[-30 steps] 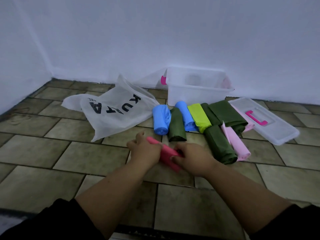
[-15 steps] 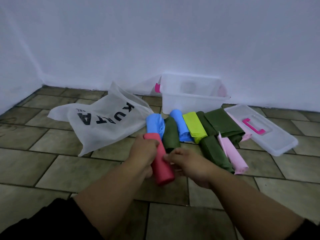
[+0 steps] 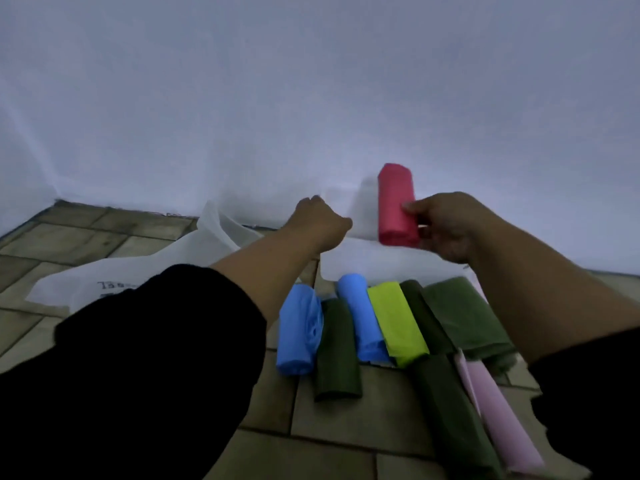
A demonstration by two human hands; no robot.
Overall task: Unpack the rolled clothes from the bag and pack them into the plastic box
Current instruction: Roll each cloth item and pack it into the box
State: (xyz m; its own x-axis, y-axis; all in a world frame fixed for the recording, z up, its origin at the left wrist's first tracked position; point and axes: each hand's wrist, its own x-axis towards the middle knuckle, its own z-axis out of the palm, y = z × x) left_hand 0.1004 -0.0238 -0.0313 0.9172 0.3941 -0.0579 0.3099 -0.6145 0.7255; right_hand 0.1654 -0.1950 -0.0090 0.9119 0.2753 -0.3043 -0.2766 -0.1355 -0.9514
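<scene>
Red rolled garment [image 3: 394, 206] is up in the air, standing upright, gripped along its right side by the right hand [image 3: 446, 226], thumb and fingers closed onto the cloth. It hangs just above the translucent white plastic box [image 3: 381, 265], which sits against the white wall [image 3: 311, 98] and almost melts into it.

The left hand [image 3: 317, 221] is out at the box's left end with its back to the camera. Its fingers are hidden, so I can't tell whether it grips the rim or merely rests there.

Closer in, a row waits on the brown tiled floor [image 3: 346, 427]:
- two sky-blue rolls [image 3: 299, 334]
- a lime-green roll [image 3: 398, 323]
- several dark green rolls [image 3: 337, 351]
- a pale pink roll [image 3: 498, 410]

The white bag with black lettering [image 3: 194, 251] lies slack off to the left. So unpacking looks finished, and this is the packing step. No colour shows through the box's front wall, so this is probably the first roll to go in.

The next move calls for lowering the red one past the rim and laying it flat along a wall of the box, which leaves room for the others. Then let go and come back for the nearest blue roll. A steadying left hand would help, since that box looks light.
</scene>
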